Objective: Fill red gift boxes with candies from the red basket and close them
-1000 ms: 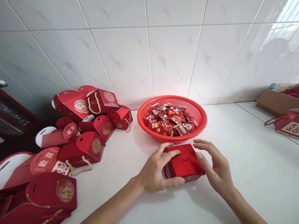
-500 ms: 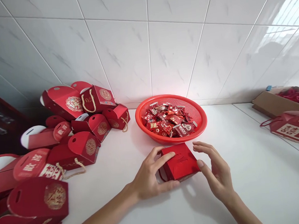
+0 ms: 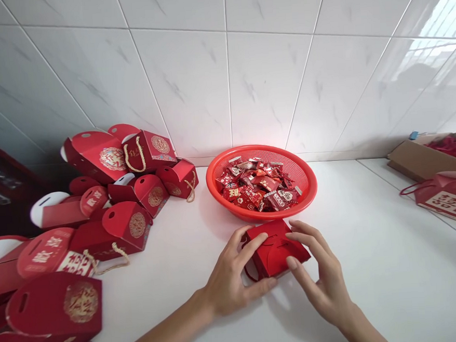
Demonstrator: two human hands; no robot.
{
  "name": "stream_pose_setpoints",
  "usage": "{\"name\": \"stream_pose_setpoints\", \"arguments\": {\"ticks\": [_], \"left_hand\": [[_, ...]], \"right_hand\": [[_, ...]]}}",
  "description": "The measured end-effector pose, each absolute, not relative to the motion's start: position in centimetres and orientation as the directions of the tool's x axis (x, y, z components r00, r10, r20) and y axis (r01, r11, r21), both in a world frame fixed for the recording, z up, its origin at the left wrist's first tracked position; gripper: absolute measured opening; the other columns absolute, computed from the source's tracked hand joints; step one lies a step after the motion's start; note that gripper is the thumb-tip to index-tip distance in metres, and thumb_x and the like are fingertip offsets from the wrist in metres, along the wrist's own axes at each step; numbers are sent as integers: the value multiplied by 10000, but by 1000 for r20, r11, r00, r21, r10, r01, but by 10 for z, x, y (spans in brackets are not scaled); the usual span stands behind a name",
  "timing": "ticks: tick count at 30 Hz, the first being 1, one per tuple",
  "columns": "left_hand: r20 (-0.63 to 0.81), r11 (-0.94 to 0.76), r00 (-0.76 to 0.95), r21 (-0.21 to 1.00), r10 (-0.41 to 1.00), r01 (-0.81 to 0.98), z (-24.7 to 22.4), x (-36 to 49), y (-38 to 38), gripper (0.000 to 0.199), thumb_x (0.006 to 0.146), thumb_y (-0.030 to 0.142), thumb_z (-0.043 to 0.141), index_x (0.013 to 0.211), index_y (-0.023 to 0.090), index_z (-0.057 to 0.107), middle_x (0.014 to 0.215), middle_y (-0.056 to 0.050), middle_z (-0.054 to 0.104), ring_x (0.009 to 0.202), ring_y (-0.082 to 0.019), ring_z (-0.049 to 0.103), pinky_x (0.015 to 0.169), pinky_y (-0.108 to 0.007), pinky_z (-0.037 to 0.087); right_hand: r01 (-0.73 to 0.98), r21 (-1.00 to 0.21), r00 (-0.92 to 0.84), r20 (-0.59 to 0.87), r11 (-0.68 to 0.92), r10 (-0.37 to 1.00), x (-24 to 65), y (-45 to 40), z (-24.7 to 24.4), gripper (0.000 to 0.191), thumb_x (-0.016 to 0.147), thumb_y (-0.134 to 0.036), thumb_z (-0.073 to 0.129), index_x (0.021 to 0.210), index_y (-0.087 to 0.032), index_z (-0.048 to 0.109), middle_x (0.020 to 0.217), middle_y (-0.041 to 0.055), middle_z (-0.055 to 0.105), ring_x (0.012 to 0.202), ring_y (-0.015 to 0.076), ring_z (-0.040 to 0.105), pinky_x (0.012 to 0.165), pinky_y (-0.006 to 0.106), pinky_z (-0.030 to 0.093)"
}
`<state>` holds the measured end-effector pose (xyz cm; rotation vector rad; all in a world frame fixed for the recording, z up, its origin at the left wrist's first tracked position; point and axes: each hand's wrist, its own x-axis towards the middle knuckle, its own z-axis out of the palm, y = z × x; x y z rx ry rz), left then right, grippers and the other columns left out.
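A small red paper gift box (image 3: 276, 256) lies on the white counter, with interlocking slits and flaps on its upward face. My left hand (image 3: 241, 274) holds it from the left, thumb along the front side and fingers on the top and back. A dark red cord shows under that hand. Over the box's right part is my right hand (image 3: 321, 268), its fingers apart; fingertips are at the top flap, and I cannot tell whether they press on it. Just behind the box stands a red plastic basket (image 3: 311, 191) of wrapped candies (image 3: 258, 184).
Several red gift boxes (image 3: 122, 228), some with rope handles, crowd the left side. On the right are an open cardboard box (image 3: 414, 160) with red items inside and a red box with a white panel (image 3: 444, 197). White wall tiles (image 3: 191, 90) rise behind.
My right hand has moved left, from the box's right edge onto its top. The flap on the right side now sticks out slightly. My left hand keeps its hold.
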<state>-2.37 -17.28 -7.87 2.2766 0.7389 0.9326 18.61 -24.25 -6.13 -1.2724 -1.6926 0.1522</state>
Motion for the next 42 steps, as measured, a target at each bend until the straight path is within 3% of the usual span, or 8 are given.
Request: {"name": "stream_pose_setpoints", "arguments": {"ticks": [3, 6, 9, 17, 28, 32, 38, 42], "left_hand": [[458, -704, 596, 654, 659, 276, -79, -20, -179, 715, 913, 427, 692, 1545, 259, 401, 1470, -168, 436, 1339, -322, 532, 1057, -475, 537], [476, -730, 609, 627, 635, 272, -79, -18, -183, 776, 913, 371, 683, 1586, 275, 307, 1493, -167, 405, 1365, -321, 505, 1071, -479, 525], [479, -748, 621, 599, 620, 284, -79, -17, -185, 804, 898, 347, 689, 1588, 276, 282, 1484, -167, 405, 1361, -321, 501, 1070, -482, 522], [479, -719, 563, 601, 674, 349, -79, -13, -192, 680, 893, 348, 683, 1504, 249, 403, 1392, -160, 468, 1204, -290, 592, 978, -446, 569], [495, -742, 579, 585, 647, 328, -84, -14, -191, 917, 697, 234, 769, 1510, 267, 347, 1421, -159, 436, 1227, -325, 572, 1003, -480, 552], [505, -752, 587, 579, 633, 314, -87, -14, -190, 933, 734, 236, 747, 1548, 288, 294, 1450, -157, 433, 1299, -333, 538, 1044, -489, 529], [475, -731, 621, 637, 623, 246, -96, -20, -188, 941, 810, 313, 701, 1598, 299, 187, 1569, -168, 351, 1449, -376, 403, 1134, -563, 446], [418, -676, 629, 697, 655, 240, -104, -24, -186, 834, 883, 328, 633, 1587, 333, 186, 1565, -156, 368, 1438, -366, 418, 1108, -569, 472]], "right_hand": [[701, -559, -31, 597, 443, 802, 179, -243, -63, 453, 988, -325, 602, 1416, -228, 493, 1476, 166, 485, 1352, 290, 516, 1025, 422, 536], [703, -540, -65, 599, 463, 798, 175, -244, -65, 505, 994, -334, 582, 1466, -223, 441, 1509, 170, 450, 1377, 302, 475, 1052, 461, 518], [716, -524, -74, 600, 461, 796, 175, -244, -66, 486, 995, -331, 572, 1454, -223, 453, 1501, 169, 456, 1369, 309, 469, 1041, 479, 519], [824, -400, -36, 670, 402, 742, 170, -245, -67, 506, 945, -397, 642, 1392, -202, 507, 1447, 191, 507, 1291, 354, 523, 953, 513, 543], [891, -342, -6, 650, 299, 760, 166, -248, -67, 450, 893, -454, 670, 1271, -216, 615, 1442, 186, 525, 1225, 364, 576, 900, 524, 570], [910, -317, 1, 645, 267, 764, 169, -249, -64, 456, 855, -450, 701, 1254, -238, 646, 1392, 172, 582, 1141, 359, 627, 836, 514, 592], [900, -356, 46, 651, 252, 757, 187, -250, -55, 309, 858, -365, 672, 1144, -254, 714, 1283, 134, 660, 1047, 302, 669, 801, 451, 612], [922, -379, 192, 629, 82, 753, 239, -245, -48, 313, 860, -470, 625, 1053, -261, 755, 1195, 121, 713, 1018, 318, 687, 817, 478, 585]]}}
